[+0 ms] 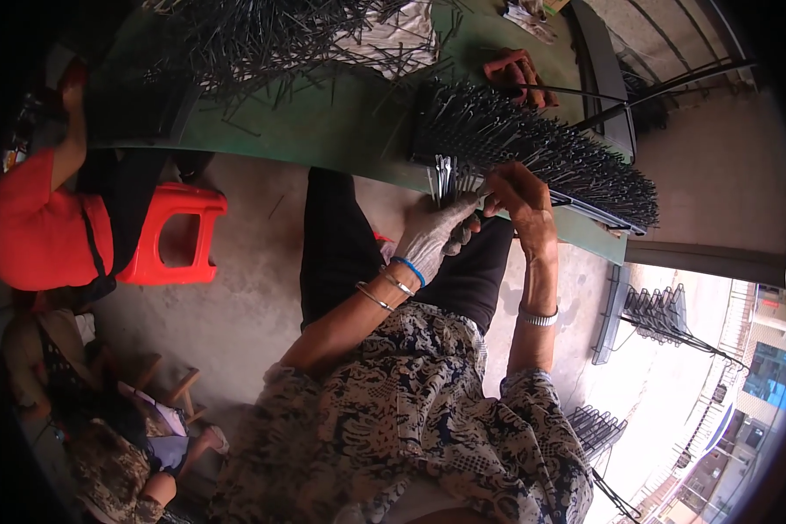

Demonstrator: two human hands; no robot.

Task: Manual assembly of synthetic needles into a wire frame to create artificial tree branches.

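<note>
My left hand (435, 234), in a light knitted glove, is closed around a small bundle of thin silvery metal rods (446, 177) with flattened tips. The rods stick up above the fist, over my lap. Just right of the bundle, my bare right hand (522, 194) is pinched, its fingertips close to the glove. What lies between those fingertips is too small to make out. Beyond both hands, a long rack (533, 148) packed with upright dark rods sits along the edge of the green table (279, 131).
A heap of loose dark rods (262, 39) covers the table's far left. Behind the rack lies a reddish cloth (520, 72). At left, a person in red (48, 231) sits by a red plastic stool (203, 210); another person (105, 445) is lower left. Dark racks (659, 310) stand outside at right.
</note>
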